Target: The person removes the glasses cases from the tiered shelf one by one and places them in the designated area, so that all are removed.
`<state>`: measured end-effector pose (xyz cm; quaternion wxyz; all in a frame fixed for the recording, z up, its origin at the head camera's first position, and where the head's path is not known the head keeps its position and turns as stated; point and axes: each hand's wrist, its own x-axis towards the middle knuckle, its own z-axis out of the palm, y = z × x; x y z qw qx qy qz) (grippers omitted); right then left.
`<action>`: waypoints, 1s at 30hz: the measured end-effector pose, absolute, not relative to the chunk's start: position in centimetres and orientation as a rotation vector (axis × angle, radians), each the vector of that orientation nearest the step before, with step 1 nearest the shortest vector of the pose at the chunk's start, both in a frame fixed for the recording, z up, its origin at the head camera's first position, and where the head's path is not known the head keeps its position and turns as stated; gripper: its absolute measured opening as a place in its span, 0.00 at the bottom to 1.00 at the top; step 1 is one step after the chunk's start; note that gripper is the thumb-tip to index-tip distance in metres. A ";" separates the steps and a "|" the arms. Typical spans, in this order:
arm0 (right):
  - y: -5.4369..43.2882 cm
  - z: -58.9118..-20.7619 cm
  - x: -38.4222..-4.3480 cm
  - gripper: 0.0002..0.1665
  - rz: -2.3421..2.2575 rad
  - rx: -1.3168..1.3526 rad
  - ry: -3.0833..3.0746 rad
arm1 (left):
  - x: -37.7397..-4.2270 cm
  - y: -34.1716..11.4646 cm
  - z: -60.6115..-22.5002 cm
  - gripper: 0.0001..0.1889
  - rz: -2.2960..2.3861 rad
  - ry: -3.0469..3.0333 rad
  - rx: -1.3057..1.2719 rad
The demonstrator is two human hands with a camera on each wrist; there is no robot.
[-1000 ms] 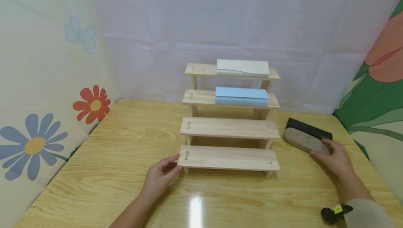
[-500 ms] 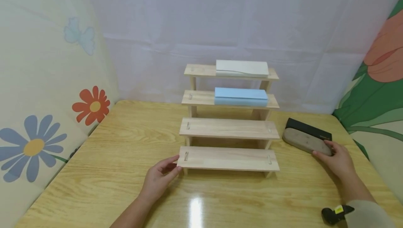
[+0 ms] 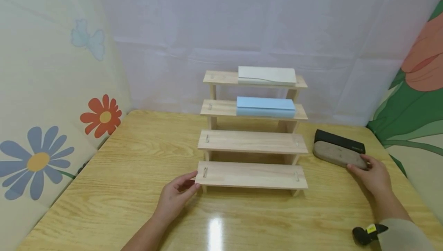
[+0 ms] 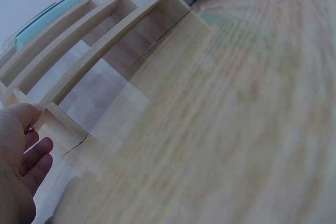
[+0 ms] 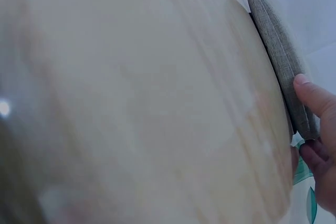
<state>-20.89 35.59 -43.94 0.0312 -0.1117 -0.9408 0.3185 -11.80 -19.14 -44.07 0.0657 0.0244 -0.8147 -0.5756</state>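
A tiered wooden display stand (image 3: 252, 141) is on the table. My left hand (image 3: 174, 198) holds the left end of its lowest board, and in the left wrist view the thumb (image 4: 23, 113) lies at the board's edge. To the right of the stand is a grey-brown, rounded glasses case (image 3: 337, 153). My right hand (image 3: 373, 176) grips the near right end of this case, thumb on its front side (image 5: 310, 95) and fingers around the end. Close behind it lies a black oblong case (image 3: 339, 140).
A white flap-front case (image 3: 266, 75) rests on the top board, towards its right. One board lower sits a light blue case (image 3: 265, 106). The wood-grain table (image 3: 152, 143) meets a pale cloth backdrop (image 3: 207, 20) at the back and printed flower panels at both sides.
The grey-brown glasses case has shifted slightly right and turned a little, with my right hand moving along. My left hand keeps its hold on the lowest board.
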 end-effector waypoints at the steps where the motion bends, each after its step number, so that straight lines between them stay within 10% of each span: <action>1: 35.6 -43.9 -20.9 0.48 0.988 -0.354 -2.898 | -11.8 -19.1 -44.1 0.19 -1.740 -2.460 0.077; 30: 36.0 -43.6 -22.1 0.48 1.104 -0.606 -2.846 | -11.8 -19.2 -44.1 0.19 -1.726 -2.465 0.069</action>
